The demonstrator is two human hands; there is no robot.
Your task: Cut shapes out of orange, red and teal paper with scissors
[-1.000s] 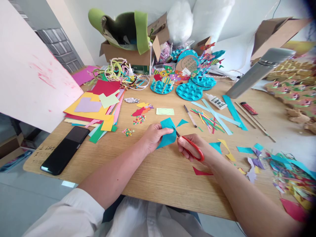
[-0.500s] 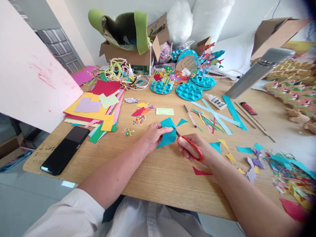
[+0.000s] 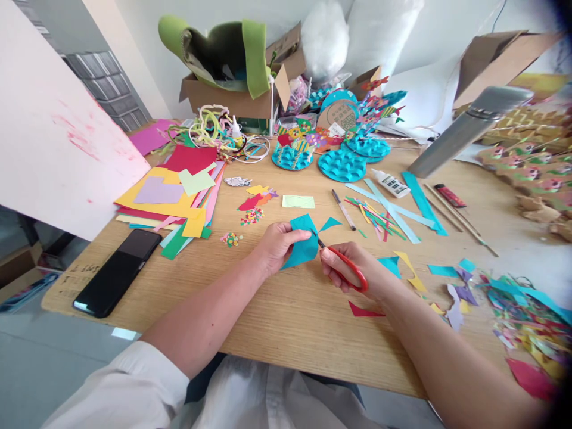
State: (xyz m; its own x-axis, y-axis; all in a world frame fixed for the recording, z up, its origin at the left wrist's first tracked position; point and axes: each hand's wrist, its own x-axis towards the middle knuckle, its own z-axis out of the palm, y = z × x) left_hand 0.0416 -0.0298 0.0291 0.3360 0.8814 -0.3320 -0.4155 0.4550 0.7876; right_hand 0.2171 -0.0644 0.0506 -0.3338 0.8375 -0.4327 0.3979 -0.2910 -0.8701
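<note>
A piece of blue paper [image 3: 302, 255] is pinched between the thumb and fingers of my left hand [image 3: 277, 245], above the middle of the table. My right hand [image 3: 346, 265] is closed round the red handles of a pair of scissors [image 3: 356, 275]. The scissors' dark blades meet the right edge of the blue paper. Just beyond the blades lies a small blue triangular scrap [image 3: 330, 223]. A pale green paper rectangle [image 3: 298, 202] with a drawn outline rests behind the blue paper.
A black phone [image 3: 118, 273] and stacked coloured paper [image 3: 156, 196] are on the left. A pen [image 3: 344, 210], paper strips, a glue bottle [image 3: 391, 183] and a grey flask [image 3: 469, 131] stand or lie to the right. Scraps [image 3: 531, 316] cover the right side.
The blue paper has tilted very slightly in my left hand. My right hand and the scissors have shifted hardly at all.
</note>
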